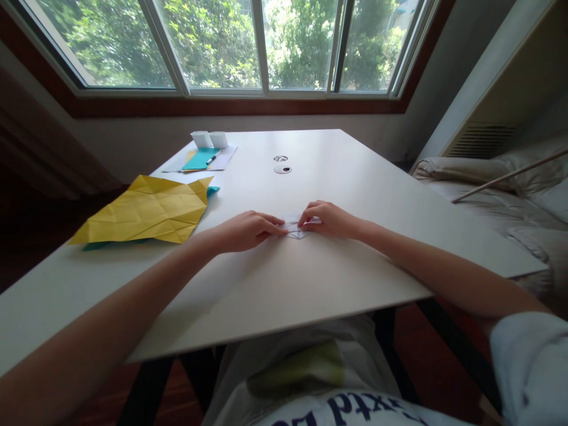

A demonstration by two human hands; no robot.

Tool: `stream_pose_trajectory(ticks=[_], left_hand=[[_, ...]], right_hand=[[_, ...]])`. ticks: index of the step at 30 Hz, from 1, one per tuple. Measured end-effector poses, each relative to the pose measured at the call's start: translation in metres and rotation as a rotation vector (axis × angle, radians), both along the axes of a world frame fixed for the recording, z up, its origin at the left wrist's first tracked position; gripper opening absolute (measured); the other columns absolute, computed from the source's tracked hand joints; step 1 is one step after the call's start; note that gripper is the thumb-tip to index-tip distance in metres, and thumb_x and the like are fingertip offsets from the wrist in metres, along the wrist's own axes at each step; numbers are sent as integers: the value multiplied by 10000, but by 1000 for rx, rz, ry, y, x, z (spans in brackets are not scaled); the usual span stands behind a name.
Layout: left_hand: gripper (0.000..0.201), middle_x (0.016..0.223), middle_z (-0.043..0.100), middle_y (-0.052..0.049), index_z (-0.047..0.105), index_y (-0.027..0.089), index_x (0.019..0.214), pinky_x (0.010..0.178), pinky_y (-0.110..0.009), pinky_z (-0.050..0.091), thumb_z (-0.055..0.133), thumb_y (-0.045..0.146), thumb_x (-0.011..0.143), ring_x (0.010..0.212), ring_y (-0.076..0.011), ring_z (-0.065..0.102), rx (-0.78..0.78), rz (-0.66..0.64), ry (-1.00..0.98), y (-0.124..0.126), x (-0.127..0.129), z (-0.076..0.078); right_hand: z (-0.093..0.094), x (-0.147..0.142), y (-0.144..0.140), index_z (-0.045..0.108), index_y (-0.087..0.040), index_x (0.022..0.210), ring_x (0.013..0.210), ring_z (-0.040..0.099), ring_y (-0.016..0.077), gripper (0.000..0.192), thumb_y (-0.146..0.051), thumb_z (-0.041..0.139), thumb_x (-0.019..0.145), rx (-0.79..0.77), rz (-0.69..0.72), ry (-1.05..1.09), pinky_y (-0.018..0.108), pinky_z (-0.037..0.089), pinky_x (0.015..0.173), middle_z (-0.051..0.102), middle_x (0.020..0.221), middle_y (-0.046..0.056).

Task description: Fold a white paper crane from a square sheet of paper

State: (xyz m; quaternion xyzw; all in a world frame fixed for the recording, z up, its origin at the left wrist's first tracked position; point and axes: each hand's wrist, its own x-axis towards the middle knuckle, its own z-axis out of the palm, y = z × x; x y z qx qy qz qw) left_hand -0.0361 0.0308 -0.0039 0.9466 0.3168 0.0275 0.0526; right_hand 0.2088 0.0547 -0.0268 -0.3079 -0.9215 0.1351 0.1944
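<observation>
In from the near edge of the surface [275,290] | left hand [251,229], right hand [331,219] nearly closed, both pinching folded white paper [294,232] | I'd align edges, then crease firmly.

White paper [296,233] partly hidden by left hand [255,231] and right hand [328,219]; folds too small to read. Teal sheet [213,191] mostly under yellow paper [153,210]. Shirt [528,361] cropped.

The small white folded paper [296,234] lies roughly flat on the worktop [284,284]. Thin crease or edge lines cross its visible middle, its near side narrows to a blunt point, and both ends are partly hidden.
</observation>
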Motion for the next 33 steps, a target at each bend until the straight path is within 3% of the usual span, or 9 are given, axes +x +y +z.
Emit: stream_pose_trajectory(ticks=[7, 14, 17, 21, 25, 33], left_hand=[[358, 1299, 519, 45, 580, 359, 1176, 865, -244, 439, 435, 226, 878, 1022, -158, 604, -150, 26, -15, 3, -5, 4], [329, 1308, 518, -7, 590, 317, 1176, 850, -260, 451, 442, 294, 882, 1008, -169, 611, -193, -17, -76, 4, -9, 0], [293, 1230, 586, -39, 651, 266, 1088, 833, -257, 458, 462, 297, 866, 963, -164, 621, -151, -13, -156, 3, -6, -2], [248, 978, 682, -57, 690, 201, 925, 762, -243, 467, 467, 281, 852, 843, -155, 624, -95, -9, -266, -1, 2, -4], [209, 772, 677, -31, 678, 175, 829, 680, -235, 454, 477, 232, 819, 702, -138, 603, -10, 98, -330, -2, 10, -10], [203, 754, 656, 5, 663, 191, 916, 646, -223, 439, 515, 241, 786, 643, -112, 576, 33, 256, -434, 1, 21, -25]], right_hand=[[2, 11, 9, 688, -246, 1001, 796, 549, 152, 236, -175, 554, 820, -36, 101, -46, 266, 419, 733, 615, 877, 63], [2, 17, 11, 669, -251, 1058, 819, 559, 145, 298, -136, 527, 823, -49, 153, -61, 271, 442, 758, 603, 931, 68], [2, 17, 10, 678, -240, 1042, 812, 568, 139, 272, -156, 536, 825, -23, 173, -34, 269, 444, 763, 601, 932, 70], [4, 14, 6, 691, -224, 995, 800, 578, 130, 235, -180, 519, 841, -6, 194, -9, 257, 444, 757, 605, 953, 71], [6, 8, 1, 678, -193, 980, 784, 581, 129, 236, -181, 474, 862, 7, 132, 3, 258, 442, 742, 620, 935, 70], [-5, -1, 0, 634, -181, 1059, 712, 573, 119, 264, -202, 551, 809, 1, -55, 99, 250, 448, 693, 630, 856, 45]])
